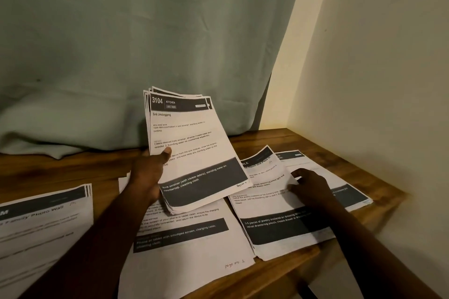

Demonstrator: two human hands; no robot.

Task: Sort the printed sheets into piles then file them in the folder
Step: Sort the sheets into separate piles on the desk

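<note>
Wooden table (286,138) sits in a corner, with a curtain (145,31) along the far side and a wall (376,56) on the right. Bare wood shows in a strip by the curtain, in a gap between the left pile (43,226) and the centre pile (194,250), and along the near right edge. The far-right pile (345,177) lies close to the table's right edge, its corner almost at the rim. The right pile (272,221) is just beside the centre pile and overlaps the far-right one. The left pile runs out of frame. Left hand (145,175) is raised above the table and grips the held stack (192,153) of printed sheets at its left edge, thumb on the top page. The stack is tilted up towards the camera, fanned at the top, its lower end over the centre pile; the top page reads "3104 KITCHEN". Right hand (308,187) is low, palm down on the right pile, fingers curled at the right edge of the top sheet (264,175), which bows up at its far end. Can't tell if it pinches or just presses.
</note>
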